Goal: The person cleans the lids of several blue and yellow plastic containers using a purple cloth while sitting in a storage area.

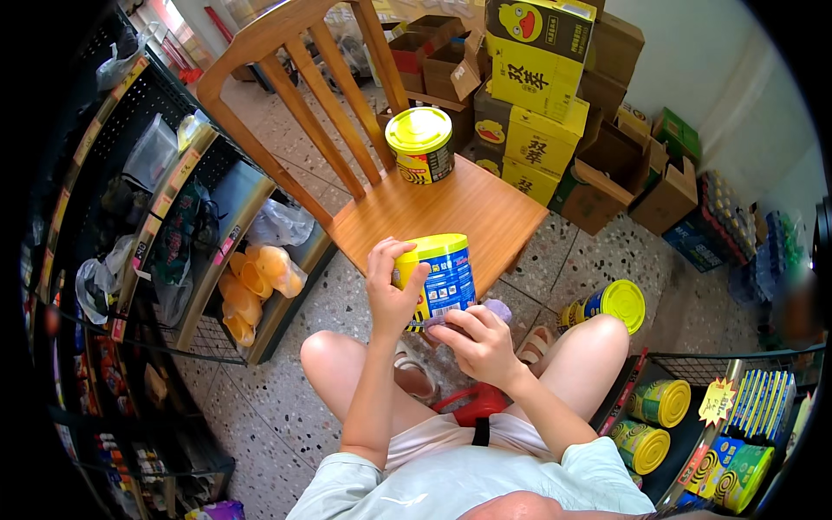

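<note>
Above my lap, my left hand [396,284] is wrapped round the side of a round mosquito-coil tub [449,279] with a yellow lid and a blue label, held slightly tilted. My right hand [475,341] is closed at the tub's lower edge, pressing a lavender cloth [497,309] against it; much of the cloth is hidden behind the fingers and tub. Another tub [420,147] with a yellow lid stands upright on the wooden chair [494,212] in front of me. A third tub [620,305] is on the floor beyond my right knee.
Shelving [303,299] with orange slippers [260,277] runs along the left. Stacked yellow cartons [542,143] and opened cardboard boxes [607,178] stand behind the chair. At lower right, a low shelf holds more coil tubs [660,403]. Drink bottle packs [715,217] sit far right.
</note>
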Action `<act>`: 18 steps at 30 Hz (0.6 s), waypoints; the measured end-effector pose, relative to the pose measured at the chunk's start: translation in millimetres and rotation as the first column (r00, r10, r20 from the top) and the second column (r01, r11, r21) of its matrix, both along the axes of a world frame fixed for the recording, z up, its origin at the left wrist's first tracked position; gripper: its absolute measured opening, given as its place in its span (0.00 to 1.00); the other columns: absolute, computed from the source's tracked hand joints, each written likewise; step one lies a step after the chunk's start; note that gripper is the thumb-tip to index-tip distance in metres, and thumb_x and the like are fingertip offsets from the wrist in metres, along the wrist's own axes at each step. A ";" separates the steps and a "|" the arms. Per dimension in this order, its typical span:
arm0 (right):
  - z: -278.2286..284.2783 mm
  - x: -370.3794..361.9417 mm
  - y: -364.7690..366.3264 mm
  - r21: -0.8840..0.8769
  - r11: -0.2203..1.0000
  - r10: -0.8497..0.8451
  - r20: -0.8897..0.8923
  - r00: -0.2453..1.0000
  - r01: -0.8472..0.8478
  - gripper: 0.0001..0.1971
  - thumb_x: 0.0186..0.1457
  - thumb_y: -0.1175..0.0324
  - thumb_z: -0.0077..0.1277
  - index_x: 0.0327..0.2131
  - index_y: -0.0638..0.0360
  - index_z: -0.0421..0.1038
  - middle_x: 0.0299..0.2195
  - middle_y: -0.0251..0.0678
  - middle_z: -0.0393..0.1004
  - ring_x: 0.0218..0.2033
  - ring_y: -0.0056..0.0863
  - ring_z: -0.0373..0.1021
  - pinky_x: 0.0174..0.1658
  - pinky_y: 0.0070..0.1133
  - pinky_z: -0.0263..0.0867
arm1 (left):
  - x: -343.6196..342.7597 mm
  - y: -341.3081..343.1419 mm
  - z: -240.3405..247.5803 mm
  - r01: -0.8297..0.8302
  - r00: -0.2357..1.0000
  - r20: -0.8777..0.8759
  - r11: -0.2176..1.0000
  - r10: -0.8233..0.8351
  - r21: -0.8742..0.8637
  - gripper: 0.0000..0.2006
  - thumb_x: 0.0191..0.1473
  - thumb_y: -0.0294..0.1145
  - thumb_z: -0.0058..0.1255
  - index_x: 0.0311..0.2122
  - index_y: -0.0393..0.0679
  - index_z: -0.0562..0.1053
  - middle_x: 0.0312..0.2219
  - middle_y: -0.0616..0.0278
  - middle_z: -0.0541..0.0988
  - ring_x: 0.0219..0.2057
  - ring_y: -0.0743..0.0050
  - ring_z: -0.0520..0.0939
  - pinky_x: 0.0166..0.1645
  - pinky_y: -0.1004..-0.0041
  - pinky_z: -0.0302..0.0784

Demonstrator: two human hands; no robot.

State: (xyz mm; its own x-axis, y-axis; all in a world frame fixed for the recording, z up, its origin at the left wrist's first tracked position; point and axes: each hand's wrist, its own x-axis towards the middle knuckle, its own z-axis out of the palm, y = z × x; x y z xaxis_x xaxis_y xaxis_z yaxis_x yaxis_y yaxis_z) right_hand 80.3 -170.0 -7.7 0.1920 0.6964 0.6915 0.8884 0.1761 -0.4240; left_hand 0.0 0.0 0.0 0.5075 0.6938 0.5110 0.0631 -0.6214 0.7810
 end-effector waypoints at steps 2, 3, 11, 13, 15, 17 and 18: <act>-0.5 1.4 -0.9 0.018 1.000 0.003 -0.008 1.000 -0.003 0.17 0.39 0.75 0.57 0.38 0.50 0.79 0.39 0.32 0.74 0.36 0.34 0.70 0.37 0.29 0.72 | -0.9 1.4 0.3 -0.015 1.000 -0.016 1.000 0.015 0.022 0.15 0.52 0.37 0.62 0.41 0.40 0.76 0.42 0.51 0.77 0.51 0.52 0.75 0.57 0.60 0.68; -2.4 2.4 -2.4 0.018 1.000 0.004 -0.012 1.000 -0.004 0.17 0.39 0.75 0.57 0.38 0.50 0.79 0.39 0.32 0.74 0.36 0.34 0.70 0.37 0.29 0.72 | -1.9 2.2 0.1 -0.016 1.000 -0.020 1.000 0.016 0.023 0.15 0.52 0.37 0.62 0.41 0.40 0.76 0.42 0.51 0.77 0.51 0.52 0.75 0.57 0.60 0.68; -12.4 14.9 -6.0 0.043 0.999 0.037 -0.130 0.991 -0.031 0.16 0.40 0.76 0.56 0.37 0.52 0.80 0.39 0.33 0.76 0.37 0.36 0.71 0.40 0.29 0.71 | -7.2 9.5 -4.6 -0.028 0.999 0.026 0.996 0.031 -0.089 0.14 0.53 0.36 0.61 0.41 0.39 0.75 0.42 0.52 0.77 0.51 0.53 0.75 0.56 0.62 0.69; -6.5 17.8 -0.6 0.043 0.998 0.044 -0.127 0.991 -0.039 0.16 0.40 0.76 0.56 0.37 0.53 0.80 0.39 0.33 0.76 0.36 0.36 0.71 0.40 0.29 0.71 | -6.8 10.7 -5.8 -0.021 0.999 0.034 0.995 0.025 -0.094 0.14 0.53 0.36 0.61 0.41 0.39 0.75 0.42 0.52 0.77 0.51 0.53 0.76 0.56 0.62 0.69; -0.1 22.4 8.9 0.057 0.998 0.035 -0.139 0.990 -0.027 0.14 0.41 0.77 0.56 0.36 0.53 0.80 0.38 0.33 0.76 0.36 0.35 0.71 0.39 0.29 0.71 | -6.8 11.7 -6.7 -0.014 0.999 0.041 0.995 0.018 -0.097 0.14 0.53 0.36 0.61 0.41 0.39 0.75 0.42 0.52 0.77 0.51 0.53 0.76 0.55 0.62 0.69; 4.4 27.5 19.8 0.068 0.998 0.019 -0.137 0.990 -0.010 0.13 0.43 0.76 0.55 0.36 0.52 0.80 0.37 0.32 0.76 0.36 0.35 0.71 0.39 0.28 0.71 | -7.1 12.1 -7.1 -0.008 1.000 0.025 0.998 0.010 -0.059 0.14 0.53 0.35 0.61 0.40 0.39 0.75 0.42 0.53 0.77 0.51 0.53 0.76 0.55 0.62 0.69; 6.7 30.6 25.7 0.084 0.996 0.007 -0.124 0.992 0.004 0.13 0.44 0.76 0.55 0.36 0.52 0.80 0.37 0.32 0.76 0.36 0.35 0.71 0.38 0.28 0.71 | -7.2 12.1 -6.5 -0.008 1.000 0.025 0.998 0.009 -0.057 0.14 0.53 0.35 0.61 0.40 0.39 0.75 0.42 0.53 0.77 0.51 0.53 0.76 0.55 0.62 0.69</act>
State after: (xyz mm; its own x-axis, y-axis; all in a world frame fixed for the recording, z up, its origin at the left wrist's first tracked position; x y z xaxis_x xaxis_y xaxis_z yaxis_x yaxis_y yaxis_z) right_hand 111.0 -144.3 -1.0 0.2790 0.6374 0.7182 0.8294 0.2170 -0.5148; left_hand -7.2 12.1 -6.5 0.4887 0.7264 0.4832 0.0476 -0.5752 0.8166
